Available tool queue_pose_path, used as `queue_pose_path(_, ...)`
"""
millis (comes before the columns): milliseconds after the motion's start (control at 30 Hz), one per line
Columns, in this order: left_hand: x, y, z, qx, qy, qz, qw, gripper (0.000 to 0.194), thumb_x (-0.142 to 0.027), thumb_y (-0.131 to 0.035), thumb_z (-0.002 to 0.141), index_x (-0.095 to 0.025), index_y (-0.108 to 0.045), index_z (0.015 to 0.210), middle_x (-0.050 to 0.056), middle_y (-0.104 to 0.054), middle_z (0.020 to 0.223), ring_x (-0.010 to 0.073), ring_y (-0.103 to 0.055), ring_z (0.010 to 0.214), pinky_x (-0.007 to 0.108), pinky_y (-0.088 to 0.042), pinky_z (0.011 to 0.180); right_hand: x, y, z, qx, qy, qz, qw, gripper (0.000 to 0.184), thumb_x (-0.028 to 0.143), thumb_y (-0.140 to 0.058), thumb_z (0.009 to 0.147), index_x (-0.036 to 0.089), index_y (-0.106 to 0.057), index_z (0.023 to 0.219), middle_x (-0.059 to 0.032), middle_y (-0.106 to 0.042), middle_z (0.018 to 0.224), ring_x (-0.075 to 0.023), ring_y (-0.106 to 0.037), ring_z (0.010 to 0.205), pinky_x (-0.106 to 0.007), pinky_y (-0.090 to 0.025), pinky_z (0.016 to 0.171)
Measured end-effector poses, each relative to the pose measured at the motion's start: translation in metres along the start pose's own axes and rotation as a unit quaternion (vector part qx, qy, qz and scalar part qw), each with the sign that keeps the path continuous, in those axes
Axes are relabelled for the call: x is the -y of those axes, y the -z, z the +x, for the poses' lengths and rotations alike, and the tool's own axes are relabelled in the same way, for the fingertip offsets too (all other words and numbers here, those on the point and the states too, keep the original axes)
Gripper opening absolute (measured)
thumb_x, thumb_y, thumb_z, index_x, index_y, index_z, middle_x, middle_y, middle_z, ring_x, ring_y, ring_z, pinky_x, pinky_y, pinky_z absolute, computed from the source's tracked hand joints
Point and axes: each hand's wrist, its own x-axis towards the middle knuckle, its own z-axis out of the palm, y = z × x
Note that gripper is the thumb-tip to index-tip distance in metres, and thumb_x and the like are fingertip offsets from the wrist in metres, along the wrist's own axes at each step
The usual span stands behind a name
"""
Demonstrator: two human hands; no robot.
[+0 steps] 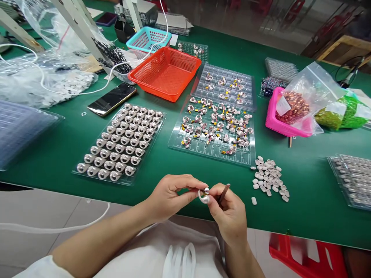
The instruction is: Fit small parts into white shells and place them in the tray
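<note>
Earpiece | pinched between left fingers and right fingers | right — also grasping brown stick

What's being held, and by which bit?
The left hand and right hand pinch a small glossy white curved piece by opposite sides. The right also holds a thin brown stick below its tip.
</note>
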Motion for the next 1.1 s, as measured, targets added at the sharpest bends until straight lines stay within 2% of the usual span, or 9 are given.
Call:
queue_pose_path(133, 0.0, 0.002, 0.001, 0.01, -0.023, 0.014, 1.0, 0.019, -0.01, -0.068, 0.087, -0.014, -0.081, 0.1, 0.01, -0.08, 0.085, 0.018, -0.072, 0.074, 0.026, -0.057, 0.07, -0.004, 0.002, 0.0, 0.011, -0.02, 0.023, 0.999, 0.013, 0.027, -0.064, 0.093, 0.02, -0.066, 0.082, -0.0002, -0.06, 0.074, -0.0114, -0.048, 0.061, -0.023, -0.038, 0.053)
queue_pose_path(367, -0.003, 0.001, 0.001, 0.014, 0.014, 0.031, 0.999, 0.017, -0.015, -0.068, 0.088, -0.015, -0.081, 0.099, 0.012, -0.08, 0.086, 0.0203, -0.074, 0.077, 0.028, -0.057, 0.071, -0.006, 0.004, 0.001, 0.031, -0.034, 0.065, 0.997, 0.015, 0.03, -0.068, 0.092, 0.02, -0.067, 0.08, -0.0011, -0.06, 0.075, -0.013, -0.049, 0.064, -0.026, -0.038, 0.056)
queue_pose_path(633, -0.002, -0.002, 0.001, -0.006, 0.023, 0.012, 1.0, 0.017, -0.018, -0.069, 0.088, -0.015, -0.082, 0.097, 0.011, -0.08, 0.083, 0.0193, -0.072, 0.073, 0.027, -0.056, 0.069, -0.011, -0.002, 0.001, 0.001, -0.061, 0.132, 0.989, 0.015, 0.034, -0.072, 0.091, 0.022, -0.064, 0.085, 0.002, -0.057, 0.072, -0.0112, -0.048, 0.061, -0.023, -0.038, 0.053)
queue_pose_path(733, -0.004, -0.003, 0.001, -0.007, 0.048, -0.012, 0.999, 0.016, -0.019, -0.071, 0.086, -0.014, -0.082, 0.096, 0.011, -0.079, 0.081, 0.0186, -0.071, 0.072, 0.027, -0.056, 0.069, -0.012, -0.007, 0.002, -0.029, -0.061, 0.167, 0.984, 0.019, 0.034, -0.077, 0.086, 0.023, -0.061, 0.086, 0.0014, -0.061, 0.077, -0.0131, -0.057, 0.068, -0.024, -0.047, 0.061)
queue_pose_path(833, -0.007, -0.003, 0.001, -0.002, 0.074, -0.033, 0.997, 0.018, -0.02, -0.073, 0.083, -0.012, -0.082, 0.096, 0.011, -0.08, 0.082, 0.018, -0.072, 0.072, 0.025, -0.056, 0.069, -0.012, -0.01, 0.002, -0.031, -0.065, 0.178, 0.981, 0.022, 0.036, -0.078, 0.084, 0.024, -0.061, 0.088, 0.0008, -0.064, 0.08, -0.0147, -0.061, 0.073, -0.026, -0.051, 0.067)
queue_pose_path(967, -0.009, 0.0, 0.001, 0.017, 0.121, -0.05, 0.991, 0.019, -0.024, -0.072, 0.083, -0.012, -0.081, 0.094, 0.01, -0.081, 0.086, 0.0182, -0.073, 0.075, 0.025, -0.057, 0.071, -0.011, -0.007, 0.0, -0.009, -0.08, 0.145, 0.986, 0.023, 0.038, -0.078, 0.084, 0.023, -0.061, 0.089, 0.0013, -0.062, 0.076, -0.0133, -0.056, 0.066, -0.024, -0.047, 0.06)
queue_pose_path(1100, -0.015, 0.006, 0.003, 0.059, 0.179, -0.052, 0.981, 0.021, -0.026, -0.07, 0.083, -0.012, -0.079, 0.097, 0.009, -0.08, 0.089, 0.0191, -0.073, 0.079, 0.026, -0.056, 0.073, -0.008, 0.004, 0.001, 0.057, -0.089, 0.088, 0.991, 0.02, 0.037, -0.075, 0.086, 0.022, -0.063, 0.093, 0.0007, -0.058, 0.075, -0.0133, -0.051, 0.065, -0.024, -0.043, 0.056)
